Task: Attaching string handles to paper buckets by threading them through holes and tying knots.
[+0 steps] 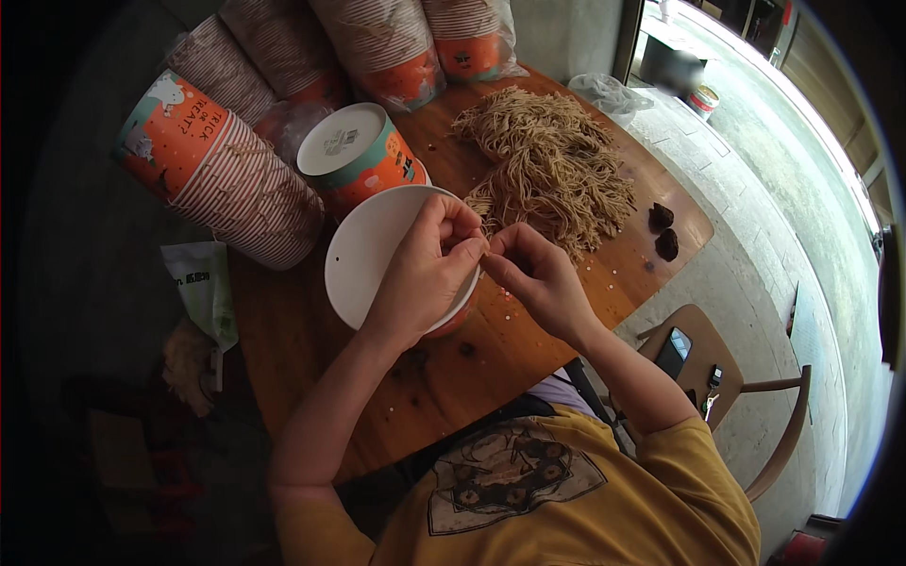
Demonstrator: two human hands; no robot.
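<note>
My left hand (433, 257) is closed in a pinch over the right rim of a white-lined paper bucket (371, 247). Its fingertips meet those of my right hand (540, 274), also pinched, just outside that rim. Between them is a short bit of tan cord (485, 247), mostly covered by the fingers. The bucket tilts with its mouth toward me, and a small dark hole shows in its left wall. Just beyond my hands lies a big loose heap of tan cords (552, 165).
Behind the bucket stands an upturned orange and green bucket (363, 151). Bagged stacks of buckets (377, 52) line the back; another stack (222, 174) leans at left. Two dark lumps (666, 244) lie near the wooden table's (415, 406) right edge. A chair (703, 358) holds a phone (674, 353).
</note>
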